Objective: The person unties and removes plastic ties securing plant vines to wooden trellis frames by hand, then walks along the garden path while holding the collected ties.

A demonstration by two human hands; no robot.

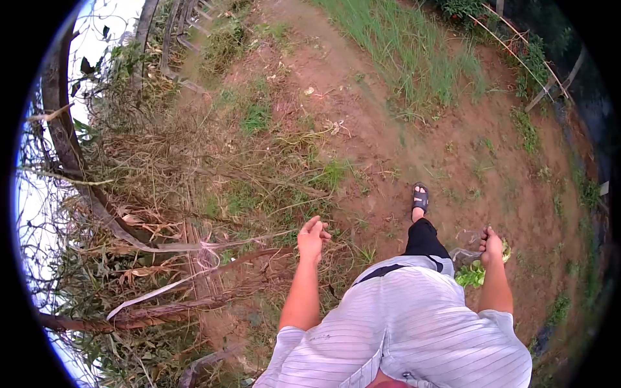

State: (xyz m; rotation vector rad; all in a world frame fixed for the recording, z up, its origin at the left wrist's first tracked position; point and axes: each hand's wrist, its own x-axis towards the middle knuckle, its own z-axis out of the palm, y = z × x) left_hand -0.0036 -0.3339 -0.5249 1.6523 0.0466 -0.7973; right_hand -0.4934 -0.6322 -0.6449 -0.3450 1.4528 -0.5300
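Note:
My left hand [310, 239] hangs in the air over the dry vines and weeds. Its fingers are loosely bent and apart, and nothing shows in them. At my right side, the fingers of my right hand [493, 247] are closed round the top of a clear plastic bag [463, 253]. Green leafy vegetables [471, 276] show beside and below that hand, partly hidden by my forearm and shirt. One foot in a dark sandal [420, 196] is on the bare soil ahead of me.
A dirt path [349, 77] runs forward between weeds and tall grass [414, 58]. On the left, tangled dry vines hang about a wooden post [149, 309] with a pale strip [152, 294] tied to it. A pole fence [517, 45] stands at the far right.

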